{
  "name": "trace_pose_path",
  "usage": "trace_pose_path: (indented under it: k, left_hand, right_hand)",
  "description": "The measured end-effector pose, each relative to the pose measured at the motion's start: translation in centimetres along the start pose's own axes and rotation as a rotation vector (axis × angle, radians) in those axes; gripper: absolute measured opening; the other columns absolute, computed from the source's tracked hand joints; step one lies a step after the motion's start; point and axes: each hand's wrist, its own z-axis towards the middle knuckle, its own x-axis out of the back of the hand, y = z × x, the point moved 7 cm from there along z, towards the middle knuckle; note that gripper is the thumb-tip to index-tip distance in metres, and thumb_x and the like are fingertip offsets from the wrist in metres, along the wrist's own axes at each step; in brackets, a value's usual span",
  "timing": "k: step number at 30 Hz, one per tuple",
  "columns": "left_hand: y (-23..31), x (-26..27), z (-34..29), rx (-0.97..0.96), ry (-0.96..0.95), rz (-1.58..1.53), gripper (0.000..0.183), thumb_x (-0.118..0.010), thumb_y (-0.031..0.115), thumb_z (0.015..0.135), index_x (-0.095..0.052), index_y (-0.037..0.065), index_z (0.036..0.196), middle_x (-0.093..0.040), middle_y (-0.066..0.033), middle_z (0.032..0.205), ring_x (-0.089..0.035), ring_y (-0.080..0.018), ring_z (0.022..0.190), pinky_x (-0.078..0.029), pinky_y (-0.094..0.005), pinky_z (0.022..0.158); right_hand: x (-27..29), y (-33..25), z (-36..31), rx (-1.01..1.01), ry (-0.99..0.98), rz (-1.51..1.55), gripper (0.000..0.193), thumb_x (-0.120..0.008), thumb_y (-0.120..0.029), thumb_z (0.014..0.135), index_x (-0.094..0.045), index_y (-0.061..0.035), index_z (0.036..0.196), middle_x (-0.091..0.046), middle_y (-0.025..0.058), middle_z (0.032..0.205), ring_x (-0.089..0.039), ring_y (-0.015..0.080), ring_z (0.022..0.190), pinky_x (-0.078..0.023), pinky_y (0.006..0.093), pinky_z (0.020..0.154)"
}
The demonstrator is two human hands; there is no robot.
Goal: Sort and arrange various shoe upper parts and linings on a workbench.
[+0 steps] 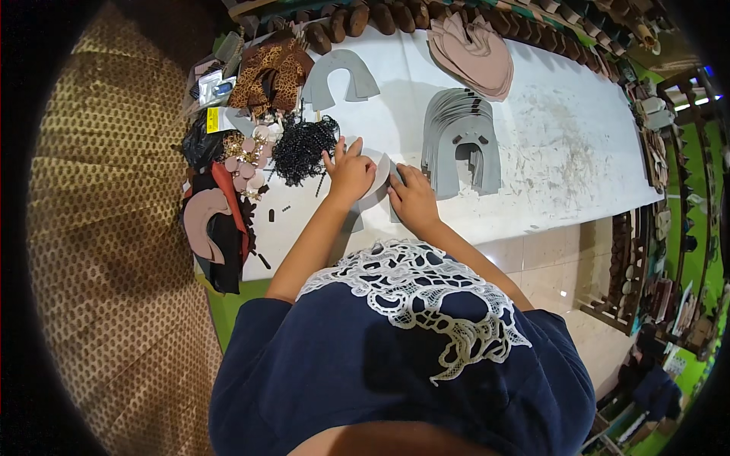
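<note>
The person's 2 hands work close together over a white-covered table (pixel 547 199), near its front edge. The left hand (pixel 351 173) has its fingers spread and loosely bent, a few pointing away from the body, while its inner side meets a thin pale piece (pixel 382 173) with a pointed upper tip. Whether the thumb and a finger pinch that piece, I cannot tell. The right hand (pixel 414 199) lies just beside it, fingers fairly straight and near one another, the tips reaching toward the pale piece's right edge; its grip, if any, cannot be made out. The pale piece stands between the 2 hands, above a grey part (pixel 353 223) that shows partly under the left wrist. Right of the hands sits a fanned stack of grey arches (pixel 435 144), with 2 small dark marks on the top one. Farther back lie 1 single grey arch (pixel 338 67) and a layered pile of pink pieces (pixel 475 61). Just left of the left hand is a tangled black heap (pixel 300 152), with leopard-print material (pixel 266 76) behind it and a curved pink piece (pixel 201 220) at the table's left end. Brown shoe lasts (pixel 359 17) line the far edge.
</note>
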Motion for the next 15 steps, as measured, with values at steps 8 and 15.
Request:
trace_pose_path:
  k: [8, 15]
  left_hand:
    - [0.0, -0.4, -0.4, 0.026, 0.060, 0.002, 0.012, -0.063, 0.023, 0.075, -0.068, 0.012, 0.072, -0.047, -0.0079, 0.132, -0.027, -0.0368, 0.130, -0.011, -0.0679, 0.098]
    - [0.2, -0.6, -1.3, 0.078, 0.138, -0.009, 0.014, -0.059, 0.022, 0.079, -0.067, 0.011, 0.075, -0.047, -0.0088, 0.132, -0.027, -0.0359, 0.130, -0.010, -0.0655, 0.100]
  right_hand:
    - [0.3, 0.0, 0.1, -0.014, 0.017, 0.044, 0.029, -0.062, -0.017, 0.077, -0.060, -0.0034, 0.102, -0.051, 0.0132, 0.119, -0.048, 0.0325, 0.112, -0.040, 0.0425, 0.093]
    - [0.2, 0.1, 0.2, -0.016, 0.013, 0.034, 0.028, -0.063, -0.015, 0.075, -0.061, -0.0063, 0.102, -0.050, 0.0138, 0.121, -0.047, 0.0335, 0.112, -0.040, 0.0427, 0.093]
